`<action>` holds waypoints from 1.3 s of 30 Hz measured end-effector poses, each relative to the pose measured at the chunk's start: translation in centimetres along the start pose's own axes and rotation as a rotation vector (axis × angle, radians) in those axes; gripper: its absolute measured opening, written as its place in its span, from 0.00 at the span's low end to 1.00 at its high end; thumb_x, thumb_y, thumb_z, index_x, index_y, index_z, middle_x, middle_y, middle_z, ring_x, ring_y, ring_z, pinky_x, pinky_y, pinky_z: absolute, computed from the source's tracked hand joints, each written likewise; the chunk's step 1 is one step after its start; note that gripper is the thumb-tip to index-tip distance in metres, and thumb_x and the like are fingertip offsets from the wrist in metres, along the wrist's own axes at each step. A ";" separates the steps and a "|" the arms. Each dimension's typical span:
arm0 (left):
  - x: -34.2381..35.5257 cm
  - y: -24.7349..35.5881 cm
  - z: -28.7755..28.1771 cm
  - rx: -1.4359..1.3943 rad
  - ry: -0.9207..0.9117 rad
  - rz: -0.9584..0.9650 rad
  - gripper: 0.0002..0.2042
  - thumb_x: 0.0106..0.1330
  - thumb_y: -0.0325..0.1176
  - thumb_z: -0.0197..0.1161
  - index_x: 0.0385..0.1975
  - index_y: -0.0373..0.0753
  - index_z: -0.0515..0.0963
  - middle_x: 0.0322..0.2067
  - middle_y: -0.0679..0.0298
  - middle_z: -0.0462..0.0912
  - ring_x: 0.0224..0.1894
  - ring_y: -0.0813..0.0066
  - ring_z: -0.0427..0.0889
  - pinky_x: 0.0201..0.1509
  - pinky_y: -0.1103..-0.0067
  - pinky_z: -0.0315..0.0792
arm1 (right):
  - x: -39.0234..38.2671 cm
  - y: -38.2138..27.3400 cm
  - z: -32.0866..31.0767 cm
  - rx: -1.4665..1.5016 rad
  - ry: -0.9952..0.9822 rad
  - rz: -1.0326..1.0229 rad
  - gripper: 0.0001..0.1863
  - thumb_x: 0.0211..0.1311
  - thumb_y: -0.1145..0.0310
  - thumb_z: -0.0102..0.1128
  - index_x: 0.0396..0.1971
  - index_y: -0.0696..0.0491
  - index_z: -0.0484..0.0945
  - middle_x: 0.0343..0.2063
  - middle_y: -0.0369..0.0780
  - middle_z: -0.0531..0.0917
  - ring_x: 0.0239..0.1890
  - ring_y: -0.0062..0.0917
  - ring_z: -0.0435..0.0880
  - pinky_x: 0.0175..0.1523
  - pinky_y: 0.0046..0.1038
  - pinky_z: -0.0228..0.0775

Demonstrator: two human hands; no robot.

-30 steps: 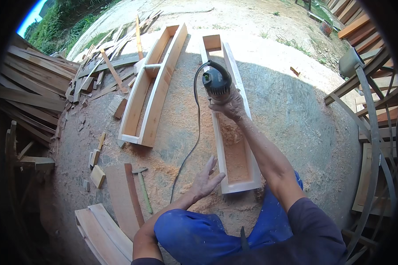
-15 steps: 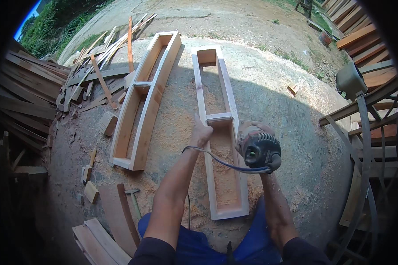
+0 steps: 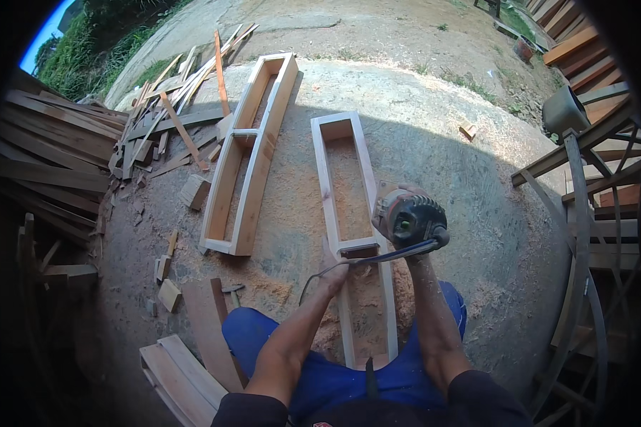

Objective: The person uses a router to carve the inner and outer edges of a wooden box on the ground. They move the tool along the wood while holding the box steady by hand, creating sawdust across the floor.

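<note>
A long wooden frame [image 3: 323, 186], split by a crossbar, lies on the ground before me, its near end between my knees. My left hand [image 3: 332, 272] is closed round its left rail beside the crossbar; the fingers are partly hidden. My right hand [image 3: 434, 233] holds a black corded power tool [image 3: 410, 220] with a vented housing over the right rail, near the crossbar. I cannot tell its exact kind, or whether it touches the wood. The cord [image 3: 377, 259] runs from the tool across to my left wrist.
A second wooden frame [image 3: 243, 192] lies to the left. Beyond it are scattered offcuts and strips [image 3: 181, 132]. A hammer [image 3: 233, 290] and boards [image 3: 210, 320] lie near my left knee. Stacked planks [image 3: 50, 146] line the left; a metal rack [image 3: 584, 213] stands at right. Shavings cover the concrete.
The divided frame has slid toward me, its near end now between my knees. Both my hands and the power tool remain at its crossbar area. The view has shifted slightly.
</note>
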State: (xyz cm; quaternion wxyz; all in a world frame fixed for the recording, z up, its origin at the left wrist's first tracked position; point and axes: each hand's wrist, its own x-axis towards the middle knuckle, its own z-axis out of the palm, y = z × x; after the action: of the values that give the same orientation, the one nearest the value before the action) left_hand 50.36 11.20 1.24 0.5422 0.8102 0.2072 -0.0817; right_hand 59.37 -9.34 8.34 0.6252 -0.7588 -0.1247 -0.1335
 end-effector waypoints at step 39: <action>14.4 11.0 -7.9 0.367 -0.274 0.615 0.41 0.56 0.40 0.75 0.70 0.41 0.64 0.58 0.44 0.78 0.62 0.41 0.76 0.65 0.58 0.74 | 8.4 4.1 10.6 0.281 -0.249 0.201 0.44 0.42 0.69 0.88 0.61 0.51 0.72 0.53 0.36 0.84 0.56 0.22 0.82 0.61 0.30 0.77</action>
State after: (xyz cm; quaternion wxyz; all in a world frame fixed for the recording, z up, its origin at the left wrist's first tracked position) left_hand 67.23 18.38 8.51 0.4100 0.8997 -0.1382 -0.0586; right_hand 69.18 0.50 5.70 0.7149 -0.6833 -0.1420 0.0431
